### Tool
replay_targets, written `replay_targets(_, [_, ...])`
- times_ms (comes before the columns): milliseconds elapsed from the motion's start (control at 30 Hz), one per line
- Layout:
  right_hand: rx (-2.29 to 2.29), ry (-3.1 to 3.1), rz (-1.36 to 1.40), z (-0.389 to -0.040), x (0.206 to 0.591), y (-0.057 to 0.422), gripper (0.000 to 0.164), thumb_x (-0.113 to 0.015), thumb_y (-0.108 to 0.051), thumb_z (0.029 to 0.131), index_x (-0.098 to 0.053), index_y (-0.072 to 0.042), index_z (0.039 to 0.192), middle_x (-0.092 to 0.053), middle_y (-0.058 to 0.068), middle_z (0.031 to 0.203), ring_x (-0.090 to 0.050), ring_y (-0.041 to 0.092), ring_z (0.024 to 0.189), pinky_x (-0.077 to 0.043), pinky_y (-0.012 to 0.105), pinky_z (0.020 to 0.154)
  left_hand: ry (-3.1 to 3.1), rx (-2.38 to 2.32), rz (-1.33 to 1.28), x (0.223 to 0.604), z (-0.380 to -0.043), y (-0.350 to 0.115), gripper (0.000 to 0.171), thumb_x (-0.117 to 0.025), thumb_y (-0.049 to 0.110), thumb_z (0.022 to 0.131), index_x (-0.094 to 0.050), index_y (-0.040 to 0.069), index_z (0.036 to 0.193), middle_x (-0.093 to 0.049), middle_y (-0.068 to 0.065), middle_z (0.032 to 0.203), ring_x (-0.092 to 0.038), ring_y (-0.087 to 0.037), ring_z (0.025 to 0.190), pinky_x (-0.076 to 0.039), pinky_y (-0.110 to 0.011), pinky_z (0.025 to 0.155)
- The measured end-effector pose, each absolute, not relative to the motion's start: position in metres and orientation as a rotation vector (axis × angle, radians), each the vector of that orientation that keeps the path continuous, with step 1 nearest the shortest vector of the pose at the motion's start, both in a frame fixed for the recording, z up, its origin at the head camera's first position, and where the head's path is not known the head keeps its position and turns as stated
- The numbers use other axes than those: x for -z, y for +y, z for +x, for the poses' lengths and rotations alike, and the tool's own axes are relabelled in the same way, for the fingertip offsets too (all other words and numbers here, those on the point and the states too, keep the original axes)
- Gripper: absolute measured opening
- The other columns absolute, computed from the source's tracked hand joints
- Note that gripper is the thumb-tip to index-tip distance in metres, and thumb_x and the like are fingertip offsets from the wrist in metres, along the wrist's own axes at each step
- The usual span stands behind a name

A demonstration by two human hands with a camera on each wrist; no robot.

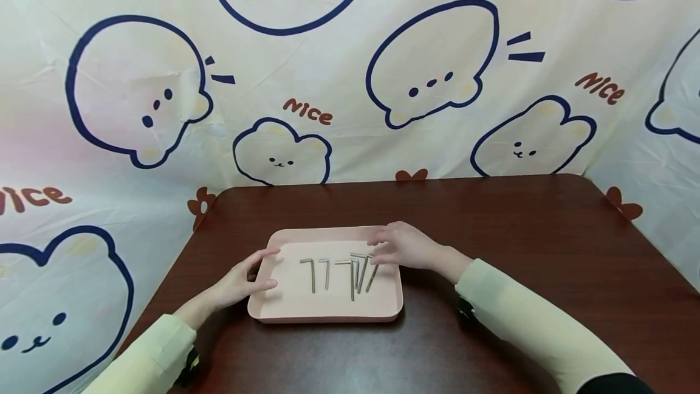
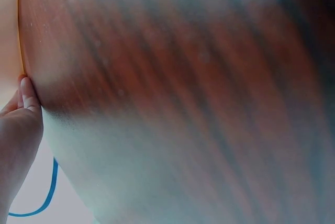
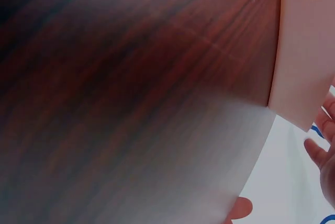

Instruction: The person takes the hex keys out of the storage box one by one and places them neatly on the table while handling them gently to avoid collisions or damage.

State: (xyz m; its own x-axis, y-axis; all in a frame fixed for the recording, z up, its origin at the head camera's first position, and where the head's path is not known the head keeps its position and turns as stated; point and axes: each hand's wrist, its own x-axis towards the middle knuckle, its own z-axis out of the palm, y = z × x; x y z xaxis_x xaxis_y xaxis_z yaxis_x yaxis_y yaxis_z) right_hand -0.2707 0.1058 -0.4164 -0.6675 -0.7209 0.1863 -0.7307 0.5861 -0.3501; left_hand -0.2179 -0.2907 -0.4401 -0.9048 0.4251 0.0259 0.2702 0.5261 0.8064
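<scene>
On the pale pink tray (image 1: 328,312) lie several L-shaped hex keys. Toward the left are a brass-coloured hex key (image 1: 313,278) and a smaller silver hex key (image 1: 327,275). A closer cluster, with one brass-coloured hex key (image 1: 352,284) in front, lies right of the middle. My left hand (image 1: 240,278) rests at the tray's left rim, thumb and fingers spread apart over it. Over the tray's right end hovers my right hand (image 1: 407,247), fingertips above the rightmost hex key (image 1: 372,278), thumb and fingers apart. Whether it touches that key is hard to tell.
The tray stands on a dark brown wooden table (image 1: 525,236). Behind and beside the table hangs a pale cloth (image 1: 350,65) printed with cartoon bears. Mostly bare wood and the tray's outer sides fill both wrist views.
</scene>
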Motion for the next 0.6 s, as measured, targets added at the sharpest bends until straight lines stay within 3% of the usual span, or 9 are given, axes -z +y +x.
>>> replay_targets(100, [-0.635, -2.754, 1.304, -0.2729, 0.419, 0.1045, 0.031, -0.074, -0.038, 0.086, -0.073, -0.014, 0.105, -0.068, -0.006, 0.102, -0.059, 0.012, 0.092, -0.038, 0.042, 0.093, 2.588, -1.321, 0.594, 0.4401, -0.2176, -0.2904, 0.065, -0.074, 0.018, 0.087, -0.042, 0.003, 0.142, -0.04, -0.023, 0.144, -0.044, -0.04, 0.124, -0.043, -0.029, 0.091])
replay_targets(433, [-0.658, -2.75, 1.245, -0.2787, 0.4238, 0.1003, 0.019, -0.08, -0.028, 0.081, -0.076, -0.016, 0.095, -0.068, -0.01, 0.087, -0.058, 0.006, 0.075, -0.046, 0.027, 0.07, 2.59, -1.295, 0.598, 0.4383, -0.2169, -0.2899, 0.065, -0.073, 0.016, 0.088, -0.04, 0.002, 0.142, -0.039, -0.026, 0.143, -0.046, -0.04, 0.123, -0.045, -0.034, 0.091])
replay_targets(600, [-0.636, -2.785, 1.228, -0.2798, 0.4222, 0.0963, 0.01, -0.08, -0.022, 0.079, -0.076, -0.017, 0.088, -0.065, -0.013, 0.077, -0.057, 0.002, 0.069, -0.045, 0.024, 0.067, 2.577, -1.309, 0.603, 0.4381, -0.2169, -0.2899, 0.065, -0.073, 0.016, 0.088, -0.04, 0.002, 0.143, -0.039, -0.027, 0.143, -0.047, -0.04, 0.121, -0.045, -0.028, 0.089])
